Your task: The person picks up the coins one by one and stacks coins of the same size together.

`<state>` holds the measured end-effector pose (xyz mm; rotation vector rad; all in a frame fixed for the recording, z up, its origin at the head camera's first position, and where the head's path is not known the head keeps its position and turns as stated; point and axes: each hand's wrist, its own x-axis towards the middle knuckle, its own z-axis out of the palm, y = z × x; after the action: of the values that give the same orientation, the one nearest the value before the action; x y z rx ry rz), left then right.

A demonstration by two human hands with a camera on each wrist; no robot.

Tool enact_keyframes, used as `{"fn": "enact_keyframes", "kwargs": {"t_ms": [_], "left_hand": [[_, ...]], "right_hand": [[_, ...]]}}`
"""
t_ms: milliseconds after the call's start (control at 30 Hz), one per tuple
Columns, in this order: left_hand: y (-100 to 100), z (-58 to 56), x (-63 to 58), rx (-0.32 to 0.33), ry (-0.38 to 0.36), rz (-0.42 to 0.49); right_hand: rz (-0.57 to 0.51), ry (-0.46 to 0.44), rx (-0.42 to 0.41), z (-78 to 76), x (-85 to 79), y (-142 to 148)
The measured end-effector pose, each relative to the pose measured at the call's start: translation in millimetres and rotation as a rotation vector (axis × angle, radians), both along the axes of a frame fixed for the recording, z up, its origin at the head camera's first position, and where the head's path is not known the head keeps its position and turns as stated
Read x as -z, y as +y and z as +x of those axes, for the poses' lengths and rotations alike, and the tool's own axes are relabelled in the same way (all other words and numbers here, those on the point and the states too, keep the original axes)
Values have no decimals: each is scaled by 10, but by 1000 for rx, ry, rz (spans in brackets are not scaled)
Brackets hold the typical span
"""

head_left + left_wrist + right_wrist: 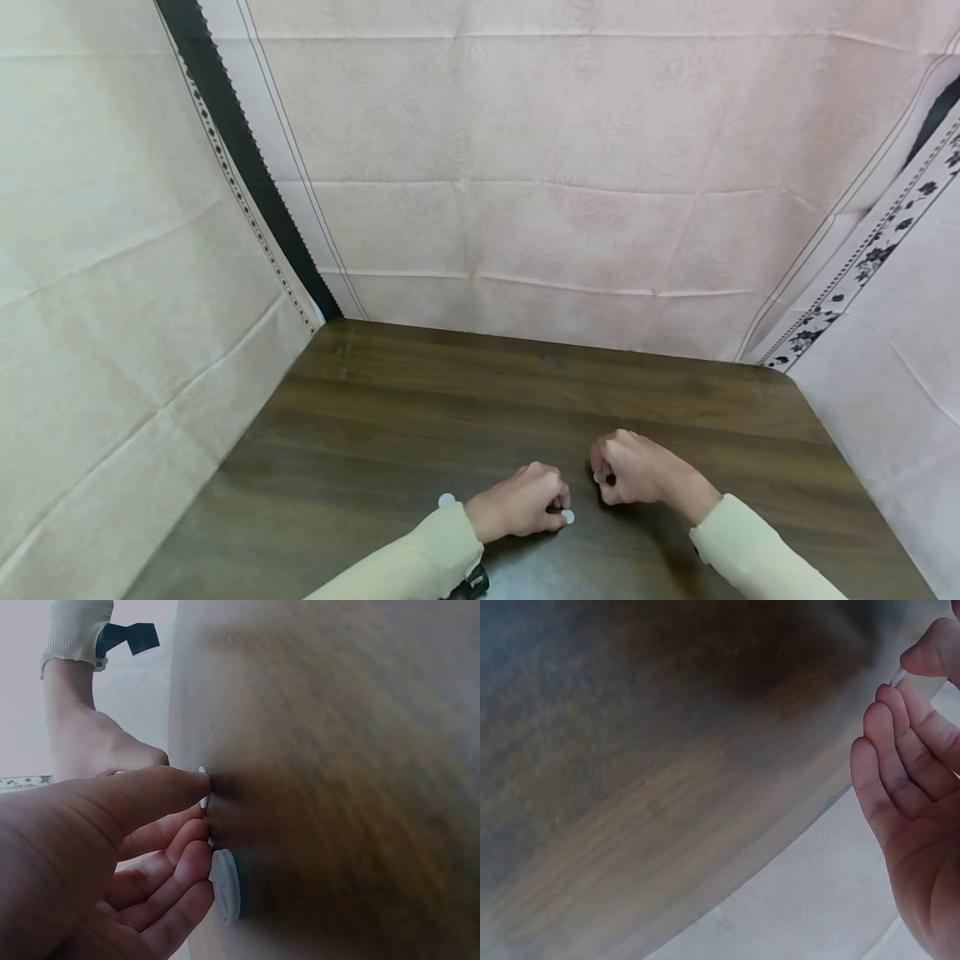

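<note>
My left hand (522, 502) is low over the brown tabletop, pinching a small round white disc (567, 517) between thumb and fingertips. That same disc (203, 787) appears edge-on in the left wrist view, close to the wood. To the right and slightly farther off, my right hand (633, 468) pinches another white disc (598, 477). Only a thin edge of this disc (897, 677) shows between thumb and finger in the right wrist view. A further white disc (446, 500) lies on the table behind the left wrist.
The dark wood-grain table (420, 400) spans the lower view. Pale cloth (570, 167) hangs along its far edge, with more cloth on the left (97, 275) and right (892, 358) sides. A small black object (474, 581) sits at the left cuff.
</note>
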<state>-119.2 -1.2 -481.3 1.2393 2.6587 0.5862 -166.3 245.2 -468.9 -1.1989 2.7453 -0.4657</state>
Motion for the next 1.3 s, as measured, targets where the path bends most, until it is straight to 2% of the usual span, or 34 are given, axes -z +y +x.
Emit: {"fn": "enact_keyframes", "kwargs": {"t_ms": [233,500,767,1300], "left_hand": [[4,0,5,1,-14,7],[-6,-4,19,8,6,9],[-4,-10,25,9,2,4],[6,0,25,-1,-23,6]], "right_hand": [[-21,20,-9,88,17,-28],[-49,24,-3,208,51,-74],[-78,-55,3,326,33,-170],[-133,-133,30,467,83,-304]]}}
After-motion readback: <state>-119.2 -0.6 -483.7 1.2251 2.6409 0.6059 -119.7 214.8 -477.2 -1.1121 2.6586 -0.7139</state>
